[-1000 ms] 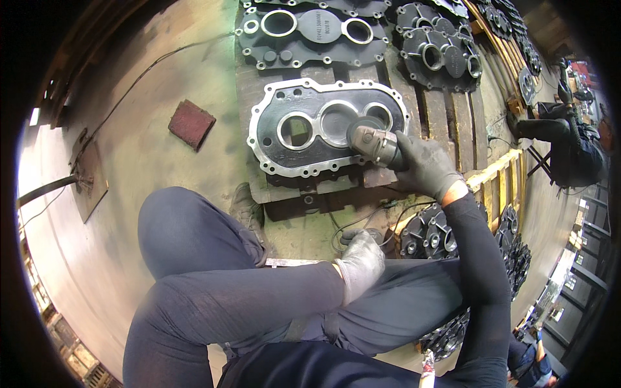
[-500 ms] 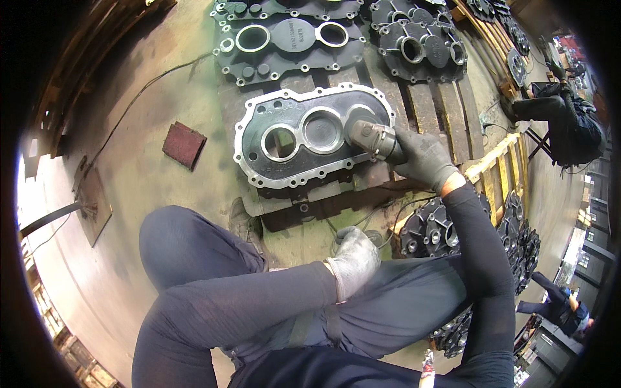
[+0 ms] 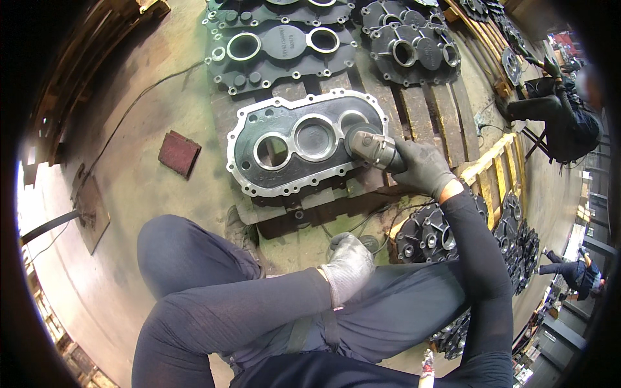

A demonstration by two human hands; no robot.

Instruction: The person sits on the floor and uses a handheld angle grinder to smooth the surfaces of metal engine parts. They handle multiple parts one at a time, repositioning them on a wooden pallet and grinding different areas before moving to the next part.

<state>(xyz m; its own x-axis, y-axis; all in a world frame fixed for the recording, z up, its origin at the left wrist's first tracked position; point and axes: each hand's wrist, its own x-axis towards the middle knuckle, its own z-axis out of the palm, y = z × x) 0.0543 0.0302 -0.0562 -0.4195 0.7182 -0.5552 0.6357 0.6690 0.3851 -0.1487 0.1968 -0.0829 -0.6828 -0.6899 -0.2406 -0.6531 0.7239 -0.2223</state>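
Observation:
My gloved right hand [image 3: 424, 169] is wrapped round the body of an angle grinder [image 3: 376, 150]. The grinder's disc lies over the near edge of the right-hand bore of a dark metal housing cover [image 3: 268, 176]. That cover has a bright machined rim with bolt holes, and its left and middle bores show fully. It rests on a wooden pallet [image 3: 446, 123]. My left hand [image 3: 349, 266], in a light grey glove, is curled closed against my lap, apart from the cover, with nothing seen in it.
More dark castings [image 3: 284, 48] sit at the pallet's far side, with another [image 3: 414, 48] to their right. Several castings [image 3: 427, 236] are stacked by my right leg. A reddish pad [image 3: 179, 154] lies on the floor at left. A seated person [image 3: 563, 116] works at far right.
The grinder has shifted slightly toward me across the cover, uncovering the far part of the right bore. My left hand stays on my lap. A distant person at right has moved.

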